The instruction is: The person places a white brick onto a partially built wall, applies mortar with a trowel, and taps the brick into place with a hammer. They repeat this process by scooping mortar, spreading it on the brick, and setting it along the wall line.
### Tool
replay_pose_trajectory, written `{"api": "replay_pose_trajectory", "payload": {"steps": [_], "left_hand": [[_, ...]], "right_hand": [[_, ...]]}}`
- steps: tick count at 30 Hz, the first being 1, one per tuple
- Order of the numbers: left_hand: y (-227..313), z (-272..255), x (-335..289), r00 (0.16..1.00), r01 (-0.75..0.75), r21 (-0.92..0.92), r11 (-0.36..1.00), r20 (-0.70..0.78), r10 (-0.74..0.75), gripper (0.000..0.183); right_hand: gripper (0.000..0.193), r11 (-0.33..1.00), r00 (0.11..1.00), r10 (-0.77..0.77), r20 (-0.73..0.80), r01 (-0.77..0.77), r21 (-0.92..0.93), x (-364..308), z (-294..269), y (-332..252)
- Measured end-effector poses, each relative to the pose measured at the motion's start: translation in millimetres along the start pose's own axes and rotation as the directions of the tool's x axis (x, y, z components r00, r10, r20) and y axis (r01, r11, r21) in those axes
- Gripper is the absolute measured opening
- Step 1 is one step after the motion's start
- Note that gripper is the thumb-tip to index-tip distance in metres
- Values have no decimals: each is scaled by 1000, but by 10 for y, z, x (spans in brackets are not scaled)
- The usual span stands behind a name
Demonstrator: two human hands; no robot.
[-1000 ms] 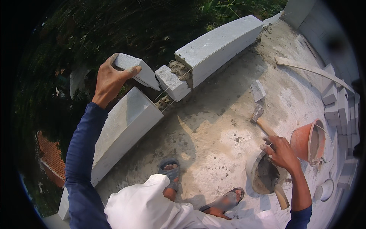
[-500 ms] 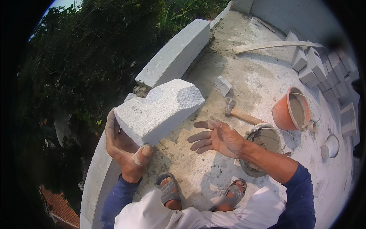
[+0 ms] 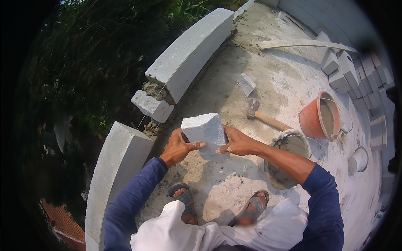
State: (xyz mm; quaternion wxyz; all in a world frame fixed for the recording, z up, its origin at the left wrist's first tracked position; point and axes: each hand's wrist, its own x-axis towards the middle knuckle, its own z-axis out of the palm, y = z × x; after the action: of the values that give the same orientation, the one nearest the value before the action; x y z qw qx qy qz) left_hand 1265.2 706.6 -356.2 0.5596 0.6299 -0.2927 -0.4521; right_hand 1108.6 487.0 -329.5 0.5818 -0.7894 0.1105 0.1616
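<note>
Between my two hands I hold a pale grey lightweight concrete block [image 3: 204, 133] with a rough, broken end, raised above the floor. My left hand [image 3: 180, 147] grips its left side, thumb on the near face. On the opposite side my right hand [image 3: 235, 142] presses with thumb and fingers. To the left runs a low wall of blocks: a near block [image 3: 121, 157], a far block [image 3: 190, 50], and a small piece [image 3: 152, 105] set between them with mortar [image 3: 155, 90] at its far end. A thin string stretches along the gap.
A hammer [image 3: 270, 120] lies on the floor beside a broken block chunk [image 3: 246, 84]. To the right stand a mortar bucket [image 3: 289, 157], an orange bucket [image 3: 313, 119] and a small pale pail [image 3: 358, 160]. Stacked blocks [image 3: 349, 73] and a plank [image 3: 305, 43] lie beyond. Left of the wall, trees drop away.
The block has moved right and down, away from the wall, and turned. My right hand, empty and spread before, now grips it too. The small piece in the wall gap has come into view.
</note>
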Motion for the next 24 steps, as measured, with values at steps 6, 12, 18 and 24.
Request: {"api": "replay_pose_trajectory", "payload": {"steps": [6,12,18,24], "left_hand": [[-309,138,-148,966,-142,212,967,-183,182,42],[-575,155,-49,928,-119,429,896,-273,254,40],[-579,200,-7,937,-70,461,885,-274,217,41],[-580,221,-15,931,-67,467,882,-289,224,44]], "right_hand": [[66,908,943,258,-210,-311,-280,-175,-1568,742],[49,259,832,488,-266,-429,-865,-422,-2023,2253],[40,128,860,464,-212,-302,-945,-297,-2078,2351],[35,164,936,-15,-351,-344,-924,-575,-2261,1364]]}}
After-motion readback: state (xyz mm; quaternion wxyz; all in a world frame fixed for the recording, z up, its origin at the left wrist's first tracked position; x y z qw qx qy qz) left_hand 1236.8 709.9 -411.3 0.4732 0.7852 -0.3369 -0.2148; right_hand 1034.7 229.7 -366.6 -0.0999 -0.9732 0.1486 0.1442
